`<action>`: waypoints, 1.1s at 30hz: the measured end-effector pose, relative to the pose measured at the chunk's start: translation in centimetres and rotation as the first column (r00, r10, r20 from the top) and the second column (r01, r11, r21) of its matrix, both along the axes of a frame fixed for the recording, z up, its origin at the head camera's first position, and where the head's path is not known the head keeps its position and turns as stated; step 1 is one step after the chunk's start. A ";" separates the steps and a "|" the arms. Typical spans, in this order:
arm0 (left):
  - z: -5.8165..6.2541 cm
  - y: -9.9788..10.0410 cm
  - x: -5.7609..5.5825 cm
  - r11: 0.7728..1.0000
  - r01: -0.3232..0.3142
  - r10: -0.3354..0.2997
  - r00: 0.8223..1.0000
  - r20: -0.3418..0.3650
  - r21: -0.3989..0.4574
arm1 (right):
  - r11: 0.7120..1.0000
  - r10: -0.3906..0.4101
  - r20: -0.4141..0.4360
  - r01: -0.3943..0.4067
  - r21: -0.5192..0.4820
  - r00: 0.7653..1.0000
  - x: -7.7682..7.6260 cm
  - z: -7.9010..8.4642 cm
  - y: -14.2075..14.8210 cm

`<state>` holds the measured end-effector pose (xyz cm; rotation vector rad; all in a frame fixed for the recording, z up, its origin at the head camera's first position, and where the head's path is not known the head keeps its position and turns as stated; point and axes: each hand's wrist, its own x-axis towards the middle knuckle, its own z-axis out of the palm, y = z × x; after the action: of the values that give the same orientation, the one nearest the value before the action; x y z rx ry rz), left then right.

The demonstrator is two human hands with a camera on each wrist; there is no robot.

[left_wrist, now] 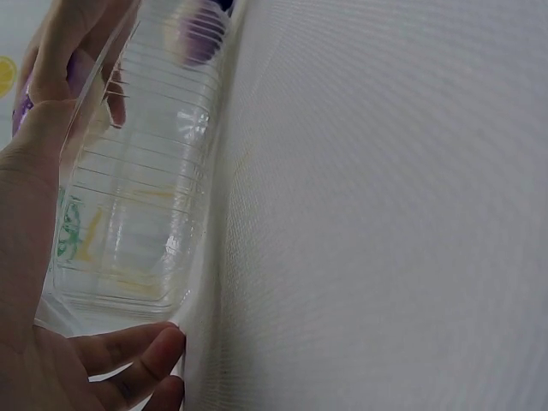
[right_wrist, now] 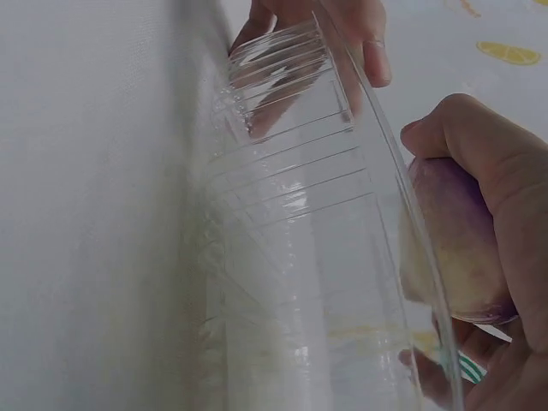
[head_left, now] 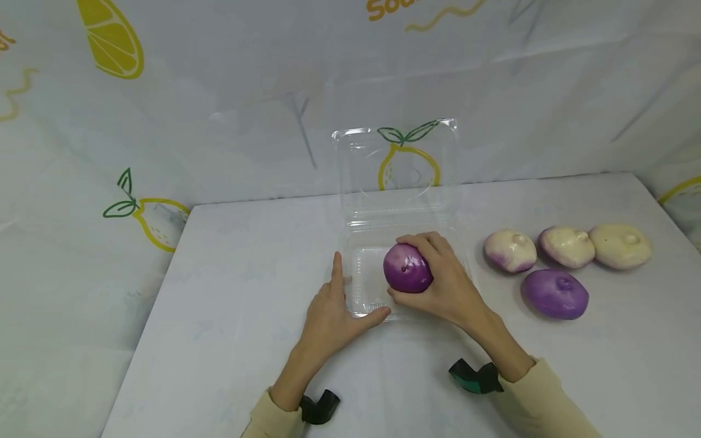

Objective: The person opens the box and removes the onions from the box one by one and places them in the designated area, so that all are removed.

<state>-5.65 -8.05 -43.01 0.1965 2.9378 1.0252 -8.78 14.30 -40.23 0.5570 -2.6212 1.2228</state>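
Observation:
My right hand [head_left: 440, 277] grips a glossy purple turnip [head_left: 407, 268] between thumb and fingers, over a clear plastic clamshell container [head_left: 361, 286]. In the right wrist view the turnip's [right_wrist: 454, 248] cream lower side shows beyond the container wall. The container's lid [head_left: 356, 161] stands raised at the back. My left hand [head_left: 331, 319] rests at the container's front left corner, with the index finger straight along the left side and the thumb stretched along the front edge. Seen from the left wrist, its other fingers [left_wrist: 141, 364] touch low at the container's base.
On the white table [head_left: 246, 261], right of the container, lie a cream-and-purple turnip [head_left: 510, 250], another like it [head_left: 566, 246], a mostly cream one [head_left: 620, 246] and a purple one [head_left: 555, 294]. A lemon-printed white sheet [head_left: 235, 121] hangs behind the table.

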 end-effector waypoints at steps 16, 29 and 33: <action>0.1 0.0 0.0 1.000 -0.011 0.011 1.000 0.022 0.012 | 0.989 -0.137 -0.129 0.129 -0.067 0.982 2.0 2.3 3.9; 0.2 0.0 0.1 1.000 -0.013 0.013 0.999 0.037 0.015 | 0.960 -0.277 -0.170 0.265 -0.091 0.946 3.4 2.8 9.1; 0.2 0.1 0.0 1.000 -0.018 0.018 0.999 0.043 0.005 | 0.956 -0.293 -0.196 0.281 -0.085 0.936 3.7 2.7 11.1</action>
<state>-5.61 -8.00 -42.85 0.1469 2.9036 1.0267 -5.03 25.39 -37.52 0.2608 -2.3824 1.0789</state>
